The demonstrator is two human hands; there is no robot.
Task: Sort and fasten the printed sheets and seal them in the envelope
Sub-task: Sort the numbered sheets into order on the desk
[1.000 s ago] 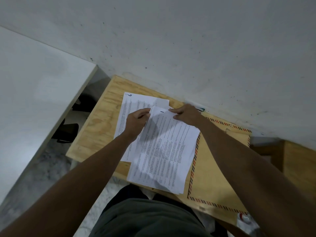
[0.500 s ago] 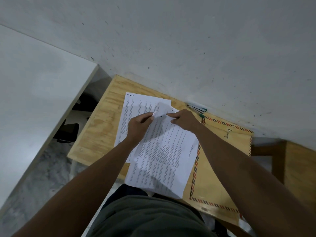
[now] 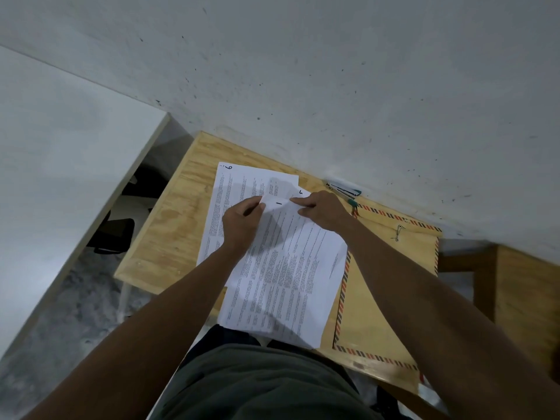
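Note:
A stack of printed sheets (image 3: 288, 277) lies tilted on the wooden table (image 3: 169, 225), its top page marked "1". My left hand (image 3: 242, 222) pinches the top left corner of that page and lifts it. My right hand (image 3: 321, 210) grips the stack's far edge beside it. A separate sheet marked "6" (image 3: 239, 183) lies underneath to the left. The brown envelope (image 3: 372, 286) with a red and blue striped border lies flat to the right, partly under the stack and my right forearm.
A stapler (image 3: 344, 187) with a teal tip lies by the wall behind my right hand. The wall runs along the table's far edge. A white panel (image 3: 60, 165) stands to the left, with a dark chair (image 3: 113, 234) below it.
My left hand has peeled up the corner of the top sheet. My right hand shifted slightly toward me along the stack's far edge, uncovering the stapler.

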